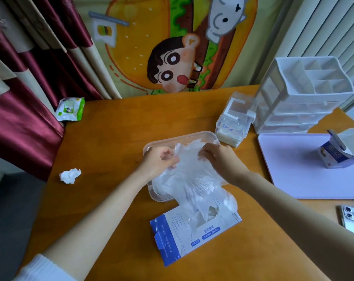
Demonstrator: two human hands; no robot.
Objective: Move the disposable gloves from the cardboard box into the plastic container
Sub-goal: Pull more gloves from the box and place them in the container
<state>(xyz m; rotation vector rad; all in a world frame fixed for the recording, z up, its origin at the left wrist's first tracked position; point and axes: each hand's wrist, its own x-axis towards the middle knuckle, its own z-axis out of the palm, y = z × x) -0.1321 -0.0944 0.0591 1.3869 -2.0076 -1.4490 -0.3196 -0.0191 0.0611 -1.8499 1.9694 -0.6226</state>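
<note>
left hand (162,161): centre of frame, over left side of container; fingers curled, pinching the clear glove film
right hand (216,157): centre, over right side of container; fingers bent down and gripping the same wad at its top edge
gloves (190,179): one big crumpled bunch of clear film; upper part lies inside the container between both hands; lower part spills over the near rim and trails down to the box opening
plastic container (178,137): clear, rectangular, lid off, centre of frame on the surface (115,138); just above the box; much of its inside hidden by film
cardboard box (184,238): white and blue with glove print, lower centre, lying flat, opening facing up; film sits in or over the opening; cannot tell how many gloves remain inside
progress: judged mid-transfer; most of the visible bunch is over or in the container, tail end not in yet
left to do: probably pull the trailing film clear of the box, tuck it inside the rim, check the box for leftovers
risk: film is light and clingy, likely to spring back over the rim
other: crumpled tissue (70,175) left; wipes pack (70,109) upper left; drawer organiser (306,94) upper right; phone (352,219) right edge
</note>
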